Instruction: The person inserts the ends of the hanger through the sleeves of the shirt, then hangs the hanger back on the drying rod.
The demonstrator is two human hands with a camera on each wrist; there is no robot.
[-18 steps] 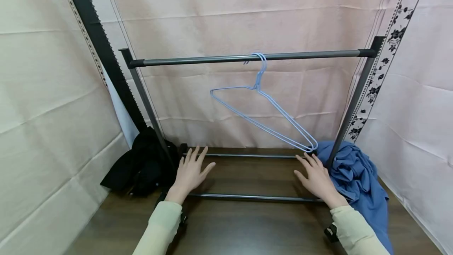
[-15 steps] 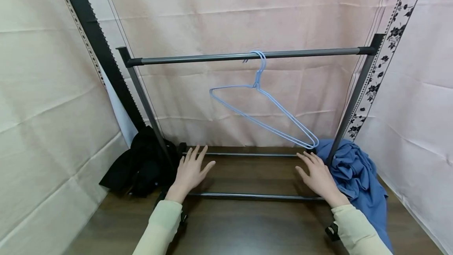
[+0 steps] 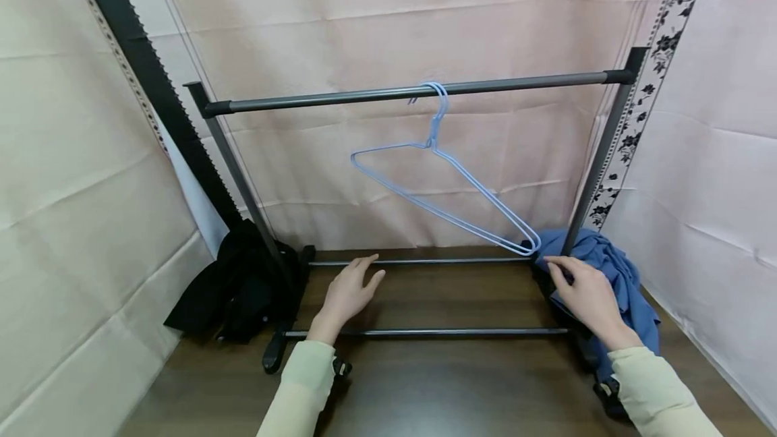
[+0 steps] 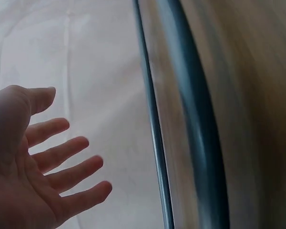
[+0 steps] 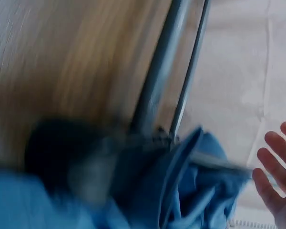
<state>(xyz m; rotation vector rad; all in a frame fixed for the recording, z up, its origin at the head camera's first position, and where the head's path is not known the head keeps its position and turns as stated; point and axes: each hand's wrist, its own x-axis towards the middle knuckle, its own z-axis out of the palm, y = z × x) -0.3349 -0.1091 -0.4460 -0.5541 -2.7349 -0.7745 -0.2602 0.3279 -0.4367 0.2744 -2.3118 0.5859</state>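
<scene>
My left hand point(image 3: 350, 295) hovers near the rack's lower bars, fingers loosely bent and holding nothing; the left wrist view shows its fingers point(image 4: 71, 157) spread apart against the curtain. Over on the right, my right hand point(image 3: 589, 295) overlaps a crumpled blue cloth point(image 3: 628, 288) in the head view. In the right wrist view the fingers point(image 5: 271, 164) of that hand are apart from the cloth, with nothing between them. Two light blue hangers point(image 3: 479, 187) hang from the rack's top bar point(image 3: 340, 97), tilted down to the right.
A black cloth point(image 3: 243, 288) lies bunched at the rack's left foot. Two lower bars, the nearer one point(image 3: 425, 333) and the farther one point(image 3: 437, 261), cross low over the brown table point(image 3: 443, 390). Pale curtains point(image 3: 79, 235) surround the rack on three sides.
Both hands have moved rightward in the head view, and the right hand's fingers have bent more over the blue cloth. The head view has shifted slightly; the hangers still hang on the bar.
</scene>
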